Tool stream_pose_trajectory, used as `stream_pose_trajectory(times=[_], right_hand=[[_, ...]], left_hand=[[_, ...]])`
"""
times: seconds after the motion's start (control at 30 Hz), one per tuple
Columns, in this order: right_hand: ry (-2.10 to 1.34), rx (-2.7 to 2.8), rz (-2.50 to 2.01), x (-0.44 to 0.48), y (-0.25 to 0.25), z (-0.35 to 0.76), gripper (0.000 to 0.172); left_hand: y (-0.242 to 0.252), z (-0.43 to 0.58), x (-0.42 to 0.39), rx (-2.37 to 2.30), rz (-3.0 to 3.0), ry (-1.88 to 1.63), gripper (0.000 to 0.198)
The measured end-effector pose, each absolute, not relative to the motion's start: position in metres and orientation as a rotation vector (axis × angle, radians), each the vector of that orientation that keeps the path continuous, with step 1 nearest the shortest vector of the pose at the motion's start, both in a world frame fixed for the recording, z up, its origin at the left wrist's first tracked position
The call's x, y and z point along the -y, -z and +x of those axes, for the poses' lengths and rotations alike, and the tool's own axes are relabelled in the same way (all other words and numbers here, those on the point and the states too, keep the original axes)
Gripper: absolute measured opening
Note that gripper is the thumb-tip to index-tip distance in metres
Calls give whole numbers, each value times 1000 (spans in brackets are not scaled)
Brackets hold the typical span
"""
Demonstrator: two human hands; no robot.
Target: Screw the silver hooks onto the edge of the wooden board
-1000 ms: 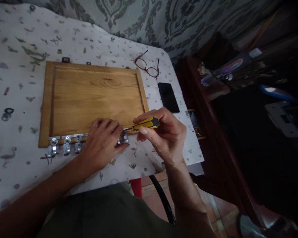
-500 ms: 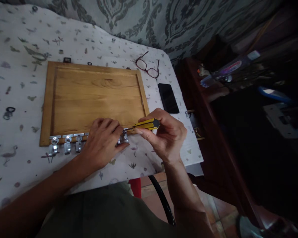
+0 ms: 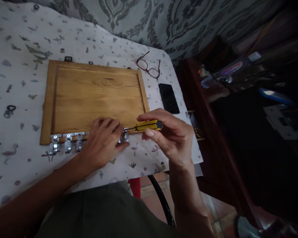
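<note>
A wooden panel lies flat on the patterned tablecloth. A metal rail of silver hooks runs along its near edge. My left hand rests curled over the middle of that rail, fingers pressed down on the hooks. My right hand pinches a yellow and black screwdriver, held almost level. Its tip points left at the rail beside my left fingertips.
Red-framed glasses and a black phone lie to the right of the panel near the table's right edge. Dark furniture with a plastic bottle stands to the right. A small black ring lies at the left.
My right hand has turned on the screwdriver handle, the fingers shifting round it. The left hand stays on the rail. The view has drifted slightly.
</note>
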State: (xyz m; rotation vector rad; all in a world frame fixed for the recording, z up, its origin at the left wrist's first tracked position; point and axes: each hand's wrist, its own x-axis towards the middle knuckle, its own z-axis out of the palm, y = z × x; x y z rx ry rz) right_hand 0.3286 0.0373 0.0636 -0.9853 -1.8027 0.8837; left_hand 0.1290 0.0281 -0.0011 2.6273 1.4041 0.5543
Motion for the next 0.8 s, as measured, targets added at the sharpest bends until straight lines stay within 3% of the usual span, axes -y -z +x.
stream_pose_trajectory(times=[0.13,0.3,0.63,0.8], right_hand=[[-718,1797,-1002,-41,-57,326,14],[-506,1752,-1047,-42,-46,320,19],[-854,1814,-982,-38,-60,326,21],[-757,1859,-992,-37,-58,327,14]], left_hand=[[1,128,-28,-1389,2630,-544,29],[1,129,-28,-1389,2613,-568,28],[0,128,-27,-1391,2629,-551,29],[1,128,-28,-1386,2615,-540,28]])
